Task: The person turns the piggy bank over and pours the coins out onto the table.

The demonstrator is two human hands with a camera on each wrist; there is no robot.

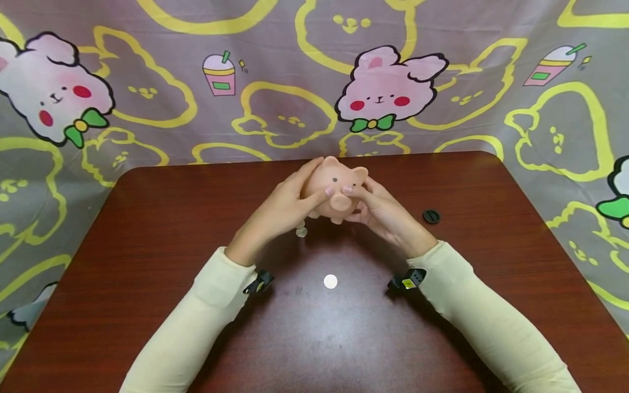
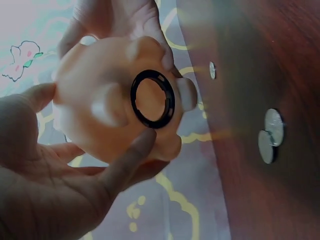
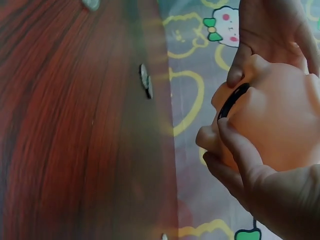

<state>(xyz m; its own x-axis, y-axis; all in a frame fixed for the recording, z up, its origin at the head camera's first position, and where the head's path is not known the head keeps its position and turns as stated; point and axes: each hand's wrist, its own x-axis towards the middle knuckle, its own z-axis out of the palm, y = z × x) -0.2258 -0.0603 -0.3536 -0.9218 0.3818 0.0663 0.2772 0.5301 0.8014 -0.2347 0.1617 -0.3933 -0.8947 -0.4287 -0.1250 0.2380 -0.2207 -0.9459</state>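
Note:
A pale pink piggy bank is held up over the table between both hands, its snout toward me. My left hand grips its left side, thumb beside the snout. On the other side my right hand grips it, its thumb also by the snout. The left wrist view shows the underside, where a black ring frames an uncovered round hole. Two silver coins touch each other on the table below, and a single coin lies apart.
A black round plug lies on the dark red-brown table, right of the right hand. A patterned cloth hangs behind the table's far edge. A bright lamp reflection glows on the tabletop between the forearms.

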